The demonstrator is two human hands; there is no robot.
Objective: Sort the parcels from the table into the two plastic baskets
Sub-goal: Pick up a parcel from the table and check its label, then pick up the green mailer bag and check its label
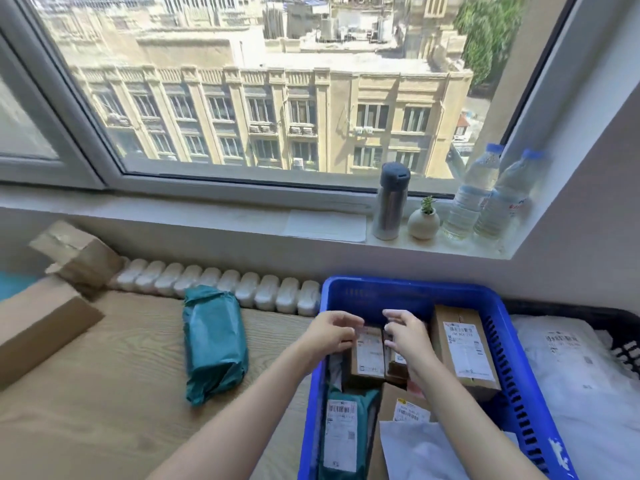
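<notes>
— Reaching into the blue basket (408, 289), both hands are at the far end of two small cardboard boxes lying side by side. The left hand (332, 332) curls its fingers over the top edge of the left small box (369, 355); the right hand (407, 332) pinches the top edge of the right small box (396, 367), which it mostly hides.

— What else is in that blue basket?

— Plenty. Against its right wall, a longer cardboard box (464, 348) with a white label facing up. Toward its near end, a teal mailer bag (343, 434) with a barcode label, a flat brown box (403, 403) with a yellow-marked label, and a white poly bag (426, 452) overlapping it.

— And the second basket?

— A black basket (627, 348) sits just right of the blue one, holding white poly bags (568, 358), one label visible.

— Anything still on the table?

— Left of the blue basket, a teal wrapped parcel (213, 344) lies on the wooden table (104, 393), well apart. Farther left, a large cardboard box (38, 327) and a smaller taped one (78, 252) behind it.
</notes>
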